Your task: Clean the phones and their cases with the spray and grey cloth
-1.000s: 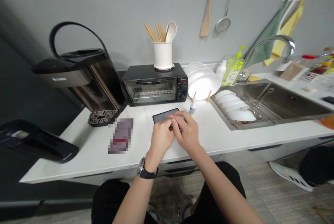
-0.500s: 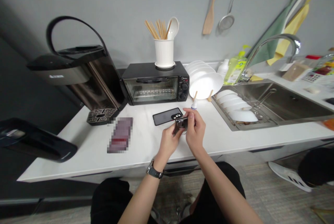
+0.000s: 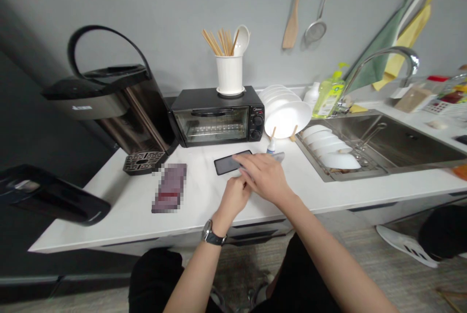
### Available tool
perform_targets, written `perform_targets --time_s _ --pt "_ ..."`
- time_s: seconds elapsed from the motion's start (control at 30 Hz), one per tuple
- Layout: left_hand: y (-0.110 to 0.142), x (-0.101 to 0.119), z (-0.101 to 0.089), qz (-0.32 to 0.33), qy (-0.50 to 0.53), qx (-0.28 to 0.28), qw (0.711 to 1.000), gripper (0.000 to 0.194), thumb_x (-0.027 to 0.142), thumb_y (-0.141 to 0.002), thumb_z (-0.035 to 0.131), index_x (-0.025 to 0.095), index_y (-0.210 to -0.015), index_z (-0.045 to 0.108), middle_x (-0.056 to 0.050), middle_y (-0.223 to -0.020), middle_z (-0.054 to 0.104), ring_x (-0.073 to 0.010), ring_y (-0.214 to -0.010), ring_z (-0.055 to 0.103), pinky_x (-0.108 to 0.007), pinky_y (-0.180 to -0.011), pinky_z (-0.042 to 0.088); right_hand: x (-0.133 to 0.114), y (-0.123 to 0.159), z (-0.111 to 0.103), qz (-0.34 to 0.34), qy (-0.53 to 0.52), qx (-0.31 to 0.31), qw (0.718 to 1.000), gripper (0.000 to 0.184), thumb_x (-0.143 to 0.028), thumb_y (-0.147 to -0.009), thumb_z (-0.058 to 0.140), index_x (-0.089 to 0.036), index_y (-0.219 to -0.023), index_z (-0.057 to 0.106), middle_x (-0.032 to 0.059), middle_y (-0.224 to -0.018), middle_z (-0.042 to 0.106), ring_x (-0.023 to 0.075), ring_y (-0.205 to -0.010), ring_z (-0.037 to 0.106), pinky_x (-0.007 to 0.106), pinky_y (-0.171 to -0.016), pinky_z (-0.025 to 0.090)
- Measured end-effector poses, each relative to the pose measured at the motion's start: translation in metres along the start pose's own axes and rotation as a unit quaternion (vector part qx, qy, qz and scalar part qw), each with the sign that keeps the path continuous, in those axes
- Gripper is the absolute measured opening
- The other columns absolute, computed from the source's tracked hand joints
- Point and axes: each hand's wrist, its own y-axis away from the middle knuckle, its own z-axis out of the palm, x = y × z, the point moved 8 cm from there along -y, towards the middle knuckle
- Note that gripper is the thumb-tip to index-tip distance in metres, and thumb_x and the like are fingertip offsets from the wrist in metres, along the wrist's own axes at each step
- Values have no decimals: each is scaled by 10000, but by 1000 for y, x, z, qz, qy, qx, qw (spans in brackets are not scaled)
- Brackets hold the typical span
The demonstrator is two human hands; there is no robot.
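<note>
Above the counter's front edge, my left hand point(image 3: 235, 197) is closed around something hidden by my other hand. Laid across it is my right hand point(image 3: 265, 176), its fingers together and pointing left. A thin grey cloth-like piece point(image 3: 279, 156) sticks out beyond the right hand, and more grey shows below its fingers. Just behind the hands lies a black-framed phone case point(image 3: 223, 164), partly covered by the right fingers. A small white bottle point(image 3: 271, 146) stands right behind the right hand.
A toaster oven point(image 3: 215, 120) stands behind, bearing a white chopstick holder point(image 3: 229, 73). Left are a water dispenser point(image 3: 127, 113), a pixelated purple item point(image 3: 170, 189) and a dark bottle point(image 3: 73, 203). White plates point(image 3: 284, 120) and a sink point(image 3: 408, 145) are right.
My right hand has turned over and moved across the left, hiding the dark glossy object seen there before. A grey edge now shows beside it. The phone case has stayed put.
</note>
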Motion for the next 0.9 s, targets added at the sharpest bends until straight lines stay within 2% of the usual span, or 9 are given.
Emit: perform_targets --time_s 0.1,0.17,0.27,0.33,0.47,0.53,0.67,0.77,0.9 --pt "3 1 -2 5 -2 8 1000 217 107 -944 546 161 -793 692 -50 -724 725 -182 -640 649 -261 -617 405 31 5 -11 144 -19 -2 989 474 -508 -960 654 -146 -1265 635 99 -1129 743 226 -923 690 316 -753 469" --pt "3 2 -3 8 -13 12 1000 215 106 -942 547 165 -792 690 -47 -706 716 -184 -626 644 -265 -608 393 35 5 -13 180 -18 -19 983 379 -515 -929 679 -168 -1079 679 71 -1015 741 226 -883 681 312 -724 453" --pt "3 -1 -2 9 -33 7 999 221 46 -890 535 168 -775 680 -49 -689 709 -187 -615 637 -273 -608 379 19 -4 -9 135 17 -52 989 158 -310 -930 659 -169 -993 690 74 -948 732 250 -936 655 343 -834 451" --pt "3 -4 0 9 -44 3 999 232 5 -834 532 168 -741 668 -59 -683 706 -195 -624 640 -279 -605 363 1 -12 0 74 40 -90 992 120 -173 -917 619 -151 -1006 695 88 -946 737 256 -942 643 364 -887 438" --pt "2 -10 0 4 -51 4 999 220 -12 -776 544 160 -712 665 -87 -726 719 -221 -694 659 -287 -604 338 -22 -21 18 -20 45 -193 980 163 -94 -937 566 -172 -874 694 63 -860 742 221 -842 651 335 -770 416" --pt "2 -10 -1 -2 -41 0 999 224 -2 -789 540 163 -683 648 -61 -678 692 -198 -652 628 -279 -590 324 -16 -23 16 -7 33 -220 975 147 -125 -936 583 -189 -902 711 45 -867 758 208 -824 669 320 -712 394" --pt "1 -5 -3 -5 -6 -9 1000 251 115 -906 549 173 -676 629 -2 -605 626 -144 -558 529 -260 -568 316 25 -19 0 142 27 -239 960 259 -412 -937 646 -243 -1104 750 38 -933 796 229 -817 711 306 -671 379" --pt "1 -3 -4 0 14 -8 1000 253 184 -946 558 180 -709 648 8 -609 621 -142 -550 514 -261 -569 325 40 -13 -4 196 50 -265 943 434 -608 -943 585 -224 -993 781 76 -867 790 258 -795 718 316 -670 390" --pt "1 -8 -3 0 -33 -7 999 243 85 -886 535 179 -698 658 -22 -634 666 -170 -579 576 -274 -592 359 16 -22 1 140 83 -247 955 245 -380 -971 577 -198 -1035 728 95 -910 775 252 -829 704 327 -698 406"
